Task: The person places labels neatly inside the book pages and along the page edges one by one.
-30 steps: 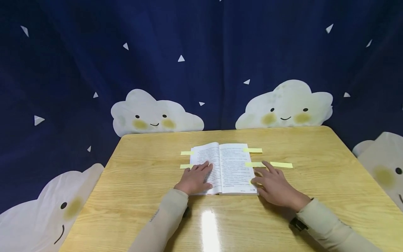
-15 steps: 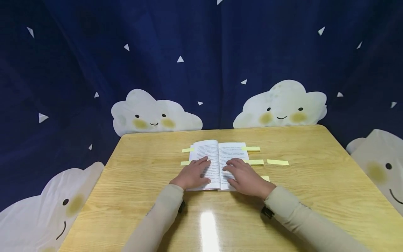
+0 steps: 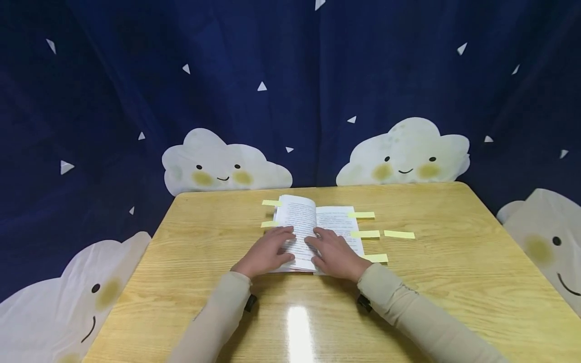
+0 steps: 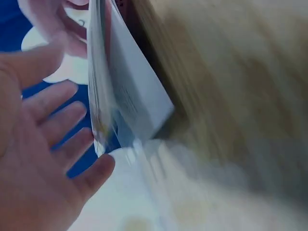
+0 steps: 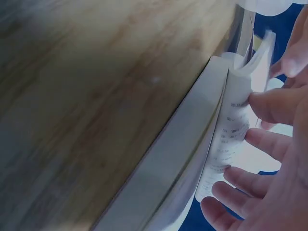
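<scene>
An open book (image 3: 300, 217) with printed pages lies on the table, its left pages standing a little raised. Yellow sticky strips (image 3: 361, 215) stick out from both side edges. My left hand (image 3: 265, 253) is at the left pages, its fingers spread along their outer edge; in the left wrist view the fingers (image 4: 62, 126) look extended beside the page stack. My right hand (image 3: 337, 256) reaches over the right page to the middle fold. In the right wrist view its fingertips (image 5: 256, 137) touch the curved printed page, the fingers only slightly bent. Part of the right page is hidden under it.
A loose yellow strip (image 3: 399, 234) lies on the wooden table (image 3: 436, 272) right of the book. Behind the table hangs a dark blue curtain (image 3: 290, 60) with cloud faces and white triangles. Light glares on the front tabletop.
My right hand has moved left from the book's right edge, across the right page to the fold. The left pages have risen with their strips; my left hand has shifted slightly left.
</scene>
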### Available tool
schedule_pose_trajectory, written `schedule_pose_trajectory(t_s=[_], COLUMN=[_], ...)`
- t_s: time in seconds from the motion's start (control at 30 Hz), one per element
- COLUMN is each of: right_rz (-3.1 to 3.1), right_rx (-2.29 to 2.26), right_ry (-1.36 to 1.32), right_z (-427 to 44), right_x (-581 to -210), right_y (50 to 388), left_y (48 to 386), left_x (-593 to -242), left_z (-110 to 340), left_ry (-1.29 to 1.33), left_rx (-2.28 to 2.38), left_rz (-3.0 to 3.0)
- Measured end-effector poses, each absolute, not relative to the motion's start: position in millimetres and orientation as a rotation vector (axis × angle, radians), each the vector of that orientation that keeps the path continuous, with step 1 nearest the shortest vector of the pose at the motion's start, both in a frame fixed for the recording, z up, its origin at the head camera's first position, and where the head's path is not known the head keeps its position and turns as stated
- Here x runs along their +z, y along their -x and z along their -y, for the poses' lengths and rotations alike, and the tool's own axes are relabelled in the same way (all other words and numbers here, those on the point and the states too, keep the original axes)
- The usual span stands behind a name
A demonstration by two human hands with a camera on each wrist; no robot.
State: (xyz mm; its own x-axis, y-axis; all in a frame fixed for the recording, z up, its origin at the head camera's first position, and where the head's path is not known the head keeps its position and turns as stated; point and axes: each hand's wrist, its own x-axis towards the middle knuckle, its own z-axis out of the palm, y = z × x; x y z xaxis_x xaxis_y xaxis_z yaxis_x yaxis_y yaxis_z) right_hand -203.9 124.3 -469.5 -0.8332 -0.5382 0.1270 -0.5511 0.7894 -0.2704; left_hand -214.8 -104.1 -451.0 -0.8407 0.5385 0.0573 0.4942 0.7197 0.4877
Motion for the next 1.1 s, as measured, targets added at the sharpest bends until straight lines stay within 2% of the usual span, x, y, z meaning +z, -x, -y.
schedule_pose_trajectory(t_s=[0.23,0.4,0.73,1.1], right_rz=[2.944,2.989,3.012,3.024], right_rx=[0.481,0.497,0.479,0.532], right_ry=[-0.862,-0.822,-0.785,-0.776], right_z=[-120.5,-122.5,-119.9,-118.9], right_x=[-468.9,-469.8,-467.8,-470.6], right_y=[201.7,200.1,199.5,198.1], left_y=[204.6,200.4,181.5,180.1], left_x=[-447.8,-447.8,-456.4,-460.8], left_z=[136.5,143.3,129.3,124.1], left_ry=[-0.294,-0.099,-0.086,-0.08], left_rx=[0.927,0.862,0.757,0.784], left_rz=[-3.111,-3.001,-2.792,-2.759])
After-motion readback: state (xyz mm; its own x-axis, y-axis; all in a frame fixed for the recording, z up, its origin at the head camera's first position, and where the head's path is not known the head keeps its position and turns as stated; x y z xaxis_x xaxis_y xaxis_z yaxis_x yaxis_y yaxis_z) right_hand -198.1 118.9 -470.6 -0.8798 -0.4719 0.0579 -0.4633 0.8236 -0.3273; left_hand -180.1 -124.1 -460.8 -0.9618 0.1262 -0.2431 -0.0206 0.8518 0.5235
